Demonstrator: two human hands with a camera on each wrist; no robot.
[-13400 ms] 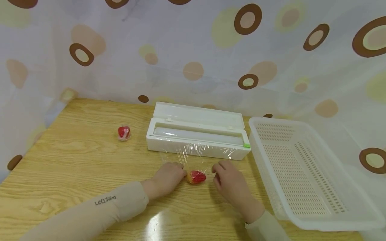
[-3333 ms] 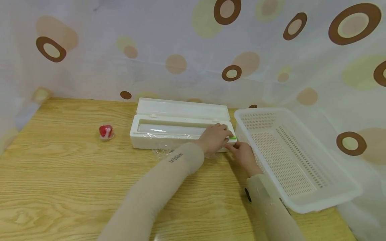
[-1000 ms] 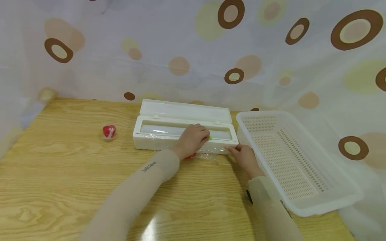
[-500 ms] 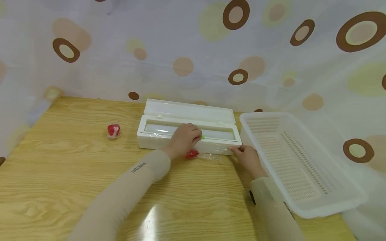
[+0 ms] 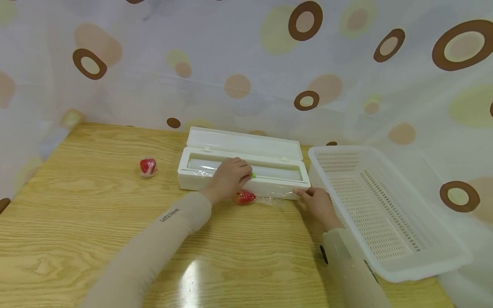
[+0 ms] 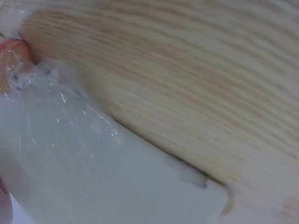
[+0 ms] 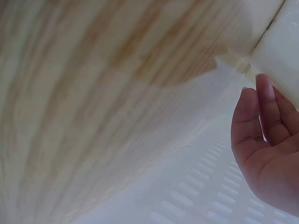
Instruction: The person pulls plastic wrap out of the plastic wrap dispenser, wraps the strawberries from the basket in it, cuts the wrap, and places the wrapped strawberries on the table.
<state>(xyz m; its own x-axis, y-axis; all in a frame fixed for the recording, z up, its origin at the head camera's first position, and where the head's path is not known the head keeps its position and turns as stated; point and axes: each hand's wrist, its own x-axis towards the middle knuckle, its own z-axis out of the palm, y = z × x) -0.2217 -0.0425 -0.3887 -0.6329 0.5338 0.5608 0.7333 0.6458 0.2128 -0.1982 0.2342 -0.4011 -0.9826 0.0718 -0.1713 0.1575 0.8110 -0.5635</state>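
An open white cling film box [image 5: 235, 184] stands at the back of the table, its film roll [image 5: 269, 172] showing inside. My left hand [image 5: 228, 177] pinches the small green slide cutter [image 5: 254, 175] on the box's front rail. My right hand [image 5: 317, 204] grips the box's front right corner; in the right wrist view, the fingertips [image 7: 262, 81] touch that corner. Clear film [image 5: 271, 201] hangs down the front onto the table. Beneath it, close to my left wrist, lies a small red-and-yellow fruit-like piece [image 5: 245, 197], partly hidden by the hand.
A film-wrapped red piece [image 5: 148, 167] sits on the wooden table [image 5: 239, 261], left of the box. The white perforated basket [image 5: 375, 209] stands close at the right, beside my right forearm. A patterned curtain [image 5: 246, 64] hangs behind and along both sides.
Film was earlier drawn out over the red-and-yellow piece by both hands. My left hand then took the green cutter at the right end and slid it left. My right hand stays at the corner.
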